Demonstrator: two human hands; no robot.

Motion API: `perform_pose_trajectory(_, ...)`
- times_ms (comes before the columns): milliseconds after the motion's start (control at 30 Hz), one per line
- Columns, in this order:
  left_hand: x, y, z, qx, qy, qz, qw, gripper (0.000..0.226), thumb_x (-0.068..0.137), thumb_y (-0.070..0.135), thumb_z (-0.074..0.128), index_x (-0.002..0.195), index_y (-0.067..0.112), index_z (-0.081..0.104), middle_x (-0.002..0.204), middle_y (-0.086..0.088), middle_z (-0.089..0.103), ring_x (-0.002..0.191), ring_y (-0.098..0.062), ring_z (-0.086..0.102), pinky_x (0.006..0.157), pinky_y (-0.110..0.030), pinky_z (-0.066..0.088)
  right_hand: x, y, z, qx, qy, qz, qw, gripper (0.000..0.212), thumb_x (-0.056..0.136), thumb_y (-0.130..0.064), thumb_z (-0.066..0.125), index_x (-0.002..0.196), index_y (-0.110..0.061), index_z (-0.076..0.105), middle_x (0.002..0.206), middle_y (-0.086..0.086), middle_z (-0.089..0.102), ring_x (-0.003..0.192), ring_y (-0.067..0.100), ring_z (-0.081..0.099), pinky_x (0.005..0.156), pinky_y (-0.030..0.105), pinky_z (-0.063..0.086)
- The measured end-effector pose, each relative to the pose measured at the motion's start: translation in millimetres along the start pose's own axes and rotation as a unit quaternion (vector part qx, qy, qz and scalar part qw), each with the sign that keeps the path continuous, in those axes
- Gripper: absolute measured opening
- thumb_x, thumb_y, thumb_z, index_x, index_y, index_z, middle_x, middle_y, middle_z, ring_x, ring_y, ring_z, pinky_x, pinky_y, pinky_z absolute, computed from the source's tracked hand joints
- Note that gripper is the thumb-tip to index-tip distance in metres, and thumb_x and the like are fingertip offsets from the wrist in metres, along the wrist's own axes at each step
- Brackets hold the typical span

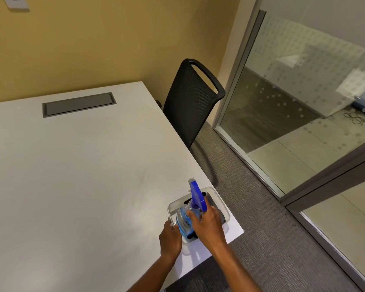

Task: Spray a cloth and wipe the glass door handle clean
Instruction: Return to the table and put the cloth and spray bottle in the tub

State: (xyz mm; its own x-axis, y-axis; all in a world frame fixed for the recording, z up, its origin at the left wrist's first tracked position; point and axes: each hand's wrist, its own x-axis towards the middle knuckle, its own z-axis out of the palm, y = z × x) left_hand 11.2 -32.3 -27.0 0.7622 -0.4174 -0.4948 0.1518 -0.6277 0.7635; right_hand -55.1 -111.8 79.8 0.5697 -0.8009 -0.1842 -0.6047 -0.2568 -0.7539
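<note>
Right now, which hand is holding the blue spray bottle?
The right hand grips the spray bottle by its neck. The left hand only rests against the clear bin.

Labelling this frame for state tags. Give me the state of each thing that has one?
spray bottle: upright in the bin, gripped, part full of blue liquid
right hand: closed around the bottle neck
left hand: on the bin's near left side
clear bin: on the table corner, dark cloth inside
table hatch: shut
chair: unoccupied
</note>
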Motion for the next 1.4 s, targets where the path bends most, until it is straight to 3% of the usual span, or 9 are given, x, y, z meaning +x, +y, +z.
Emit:
perform_pose_trajectory(67, -0.4, 0.2, 0.6, 0.001, -0.003, 0.001, 1.0, 0.037, 0.104, 0.025, 0.042, 0.138, 0.011, 0.049, 0.135, -0.01, 0.06, 0.116, -0.024, 0.063, 0.098, -0.033, 0.051, 0.0, 5.6, 3.8, 0.006, -0.004, 0.006, 1.0, 0.061, 0.088, -0.026, 0.07, 0.14, -0.01, 0.042, 0.115, -0.002, 0.048, 0.105, 0.009, 0.047, 0.057, -0.006, 0.037)
perform_pose_trajectory(167, -1.1, -0.1, 2.0, 0.006, -0.006, 0.008, 1.0, 0.037, 0.104, 0.026, 0.043, 0.138, 0.011, 0.048, 0.135, -0.01, 0.06, 0.115, -0.024, 0.064, 0.098, -0.032, 0.051, -0.3, 11.1, 10.6, 0.016, -0.015, 0.009, 1.0, 0.056, 0.089, -0.025, 0.069, 0.138, -0.012, 0.045, 0.122, 0.005, 0.056, 0.111, 0.016, 0.056, 0.068, -0.001, 0.042)
perform_pose_trajectory(300, -2.8, 0.1, 3.7, 0.015, -0.001, 0.017, 1.0, 0.039, 0.104, 0.027, 0.04, 0.139, 0.01, 0.048, 0.137, -0.01, 0.059, 0.118, -0.026, 0.063, 0.099, -0.031, 0.05, -0.8, 9.3, 16.3, 0.015, -0.016, -0.006, 1.0, 0.055, 0.091, -0.025, 0.067, 0.14, -0.016, 0.043, 0.131, 0.01, 0.054, 0.118, 0.021, 0.054, 0.092, 0.027, 0.053)
perform_pose_trajectory(367, -2.6, 0.2, 4.2, 0.016, -0.001, 0.019, 1.0, 0.039, 0.105, 0.027, 0.04, 0.139, 0.01, 0.048, 0.137, -0.01, 0.059, 0.118, -0.026, 0.062, 0.101, -0.033, 0.049, -0.7, 8.4, 17.6, 0.013, -0.013, -0.01, 1.0, 0.055, 0.091, -0.025, 0.067, 0.14, -0.017, 0.043, 0.131, 0.01, 0.054, 0.121, 0.023, 0.054, 0.095, 0.033, 0.054)
perform_pose_trajectory(600, -3.3, -2.3, 3.6, 0.004, -0.002, 0.027, 1.0, 0.038, 0.103, 0.027, 0.043, 0.137, 0.01, 0.051, 0.136, -0.011, 0.06, 0.117, -0.027, 0.063, 0.101, -0.035, 0.049, -0.8, 12.4, 21.6, 0.02, -0.004, -0.007, 1.0, 0.056, 0.09, -0.027, 0.068, 0.139, -0.016, 0.044, 0.131, 0.01, 0.054, 0.12, 0.021, 0.054, 0.093, 0.025, 0.051)
perform_pose_trajectory(1067, -5.9, -2.6, 1.6, -0.012, -0.02, 0.036, 0.999, 0.032, 0.101, 0.028, 0.047, 0.126, 0.009, 0.057, 0.126, -0.01, 0.066, 0.11, -0.024, 0.065, 0.1, -0.034, 0.05, -2.3, 15.3, 23.6, 0.043, -0.011, -0.01, 0.999, 0.052, 0.089, -0.027, 0.069, 0.136, -0.019, 0.046, 0.129, 0.006, 0.057, 0.119, 0.02, 0.056, 0.092, 0.023, 0.051)
perform_pose_trajectory(1200, -8.3, -3.8, 3.3, -0.017, -0.032, 0.026, 0.999, 0.032, 0.101, 0.026, 0.048, 0.126, 0.008, 0.056, 0.126, -0.012, 0.065, 0.111, -0.025, 0.064, 0.101, -0.034, 0.048, -4.4, 20.6, 23.4, 0.047, -0.005, -0.002, 0.999, 0.053, 0.089, -0.028, 0.07, 0.135, -0.02, 0.047, 0.129, 0.003, 0.058, 0.114, 0.013, 0.054, 0.085, 0.013, 0.046)
perform_pose_trajectory(1333, -12.9, -1.9, 8.7, -0.025, -0.027, 0.01, 0.999, 0.034, 0.101, 0.024, 0.048, 0.13, 0.007, 0.055, 0.129, -0.013, 0.063, 0.115, -0.027, 0.063, 0.104, -0.035, 0.047, -5.2, 25.4, 21.1, 0.058, -0.009, 0.011, 0.998, 0.055, 0.089, -0.026, 0.07, 0.137, -0.021, 0.046, 0.129, 0.005, 0.057, 0.118, 0.019, 0.056, 0.092, 0.023, 0.053)
perform_pose_trajectory(1400, -14.6, 0.1, 9.8, -0.03, -0.022, 0.003, 0.999, 0.034, 0.101, 0.024, 0.048, 0.13, 0.006, 0.055, 0.129, -0.013, 0.063, 0.115, -0.028, 0.063, 0.104, -0.036, 0.047, -5.0, 26.6, 21.1, 0.048, -0.008, 0.013, 0.999, 0.056, 0.089, -0.027, 0.07, 0.138, -0.02, 0.045, 0.13, 0.005, 0.056, 0.116, 0.017, 0.055, 0.089, 0.017, 0.049)
